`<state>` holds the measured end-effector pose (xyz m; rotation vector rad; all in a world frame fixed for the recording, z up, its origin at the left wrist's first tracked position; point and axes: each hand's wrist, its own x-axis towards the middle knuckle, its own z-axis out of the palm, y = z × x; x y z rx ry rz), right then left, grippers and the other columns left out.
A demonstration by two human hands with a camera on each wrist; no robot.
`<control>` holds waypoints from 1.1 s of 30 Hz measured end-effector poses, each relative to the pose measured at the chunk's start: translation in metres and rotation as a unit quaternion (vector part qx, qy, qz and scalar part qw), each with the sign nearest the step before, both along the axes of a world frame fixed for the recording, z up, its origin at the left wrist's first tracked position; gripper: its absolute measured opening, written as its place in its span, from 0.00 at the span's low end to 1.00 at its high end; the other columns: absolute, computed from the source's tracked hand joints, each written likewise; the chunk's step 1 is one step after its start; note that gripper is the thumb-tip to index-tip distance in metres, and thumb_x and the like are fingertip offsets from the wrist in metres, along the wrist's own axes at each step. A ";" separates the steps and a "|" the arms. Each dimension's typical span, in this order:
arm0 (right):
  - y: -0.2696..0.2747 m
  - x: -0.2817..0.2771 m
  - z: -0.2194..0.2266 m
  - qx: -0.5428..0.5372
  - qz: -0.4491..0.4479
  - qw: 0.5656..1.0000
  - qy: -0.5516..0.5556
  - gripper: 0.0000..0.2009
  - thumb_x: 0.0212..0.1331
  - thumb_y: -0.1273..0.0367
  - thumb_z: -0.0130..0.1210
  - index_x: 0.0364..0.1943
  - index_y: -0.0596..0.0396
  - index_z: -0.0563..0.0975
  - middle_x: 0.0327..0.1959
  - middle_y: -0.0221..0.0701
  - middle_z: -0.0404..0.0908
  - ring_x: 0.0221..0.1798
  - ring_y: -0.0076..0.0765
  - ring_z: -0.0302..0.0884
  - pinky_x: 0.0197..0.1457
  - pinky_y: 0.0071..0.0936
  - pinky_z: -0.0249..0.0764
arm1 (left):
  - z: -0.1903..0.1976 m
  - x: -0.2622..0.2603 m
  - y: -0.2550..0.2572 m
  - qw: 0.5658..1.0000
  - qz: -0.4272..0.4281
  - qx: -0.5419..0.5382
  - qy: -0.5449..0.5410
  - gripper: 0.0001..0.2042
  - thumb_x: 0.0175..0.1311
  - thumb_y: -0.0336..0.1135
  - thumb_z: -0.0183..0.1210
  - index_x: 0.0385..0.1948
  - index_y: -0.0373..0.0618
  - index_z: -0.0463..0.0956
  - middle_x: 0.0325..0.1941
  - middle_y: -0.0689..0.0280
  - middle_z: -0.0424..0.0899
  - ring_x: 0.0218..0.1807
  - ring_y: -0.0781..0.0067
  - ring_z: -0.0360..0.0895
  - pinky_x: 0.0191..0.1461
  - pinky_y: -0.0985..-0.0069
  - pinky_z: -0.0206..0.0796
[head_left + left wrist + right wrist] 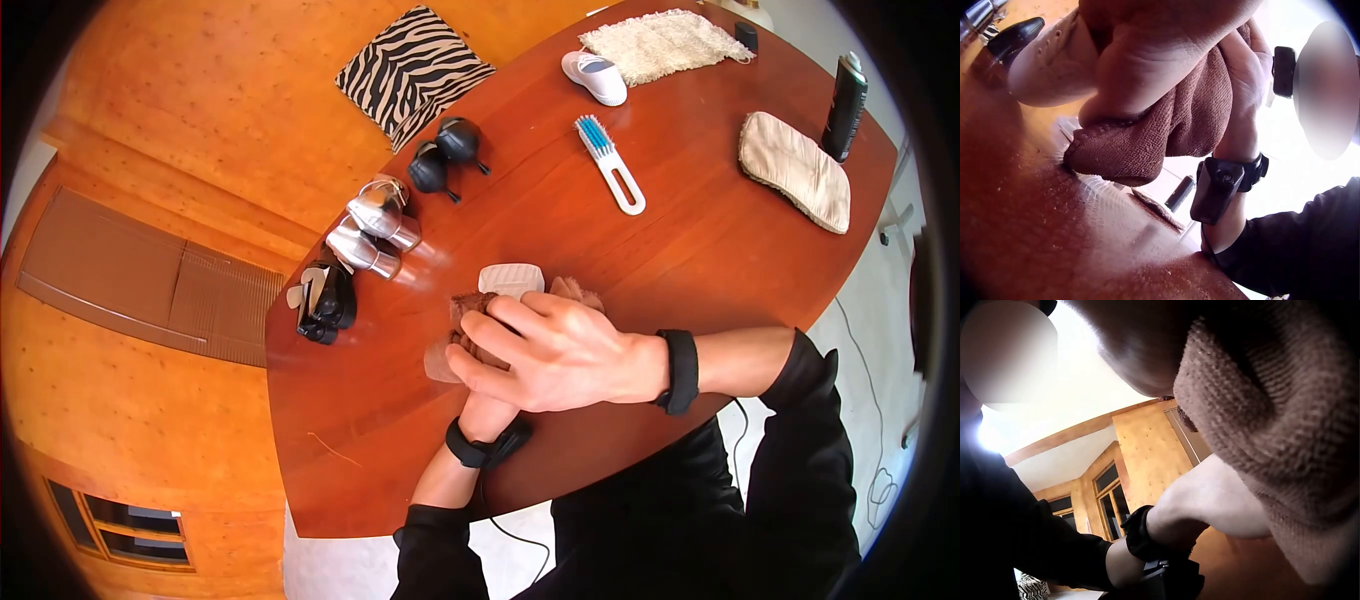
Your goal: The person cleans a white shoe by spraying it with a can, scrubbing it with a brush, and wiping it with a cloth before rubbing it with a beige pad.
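Over the near part of the table, my right hand (570, 355) lies across my left hand (490, 408) and grips a brown cloth (1147, 140). The cloth is bunched and folded, with loose ends spreading out on both sides in the head view. A white shoe (511, 280) shows its ribbed end beyond the fingers; small holes mark its side in the left wrist view. My left hand holds this shoe, its fingers mostly hidden under the right hand and cloth. In the right wrist view the cloth (1260, 431) fills the right side.
Black shoes (325, 300), silver heels (375, 228) and dark rounded shoes (445, 158) line the left edge. Farther back are a blue-bristled brush (612, 170), a second white shoe (597, 78), a cream shaggy cloth (668, 45), a beige pad (795, 172) and a black spray can (846, 110).
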<state>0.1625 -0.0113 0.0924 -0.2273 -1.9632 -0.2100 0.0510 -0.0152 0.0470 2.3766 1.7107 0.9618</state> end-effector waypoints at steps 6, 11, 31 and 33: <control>0.009 0.001 0.003 0.010 -0.044 0.999 0.030 0.15 0.34 0.66 0.52 0.32 0.49 0.76 0.34 0.29 0.73 0.32 0.28 0.70 0.26 0.22 0.68 | 0.000 0.009 0.019 1.000 -0.012 0.010 0.010 0.13 0.60 0.30 0.49 0.45 0.37 0.68 0.42 0.53 0.73 0.45 0.55 0.72 0.48 0.64 0.64; -0.015 -0.002 -0.014 0.055 0.035 0.994 -0.092 0.11 0.41 0.65 0.50 0.31 0.50 0.75 0.30 0.28 0.73 0.29 0.25 0.67 0.28 0.19 0.65 | 0.005 -0.006 -0.005 0.999 -0.028 0.016 0.022 0.13 0.60 0.30 0.49 0.45 0.37 0.68 0.42 0.53 0.73 0.45 0.55 0.72 0.48 0.64 0.64; 0.023 0.005 -0.002 0.023 0.001 1.000 -0.015 0.14 0.38 0.66 0.54 0.34 0.49 0.76 0.32 0.29 0.73 0.30 0.27 0.69 0.23 0.21 0.67 | 0.020 -0.023 -0.024 0.968 -0.127 -0.061 -0.209 0.16 0.58 0.32 0.54 0.49 0.42 0.68 0.48 0.57 0.73 0.53 0.58 0.70 0.52 0.64 0.63; 0.017 -0.001 -0.012 0.018 0.014 0.999 -0.034 0.14 0.38 0.66 0.54 0.34 0.48 0.76 0.33 0.30 0.74 0.29 0.27 0.69 0.24 0.21 0.66 | 0.001 -0.043 -0.031 0.994 -0.100 -0.009 -0.042 0.17 0.57 0.31 0.54 0.49 0.42 0.68 0.50 0.57 0.71 0.54 0.58 0.69 0.54 0.65 0.63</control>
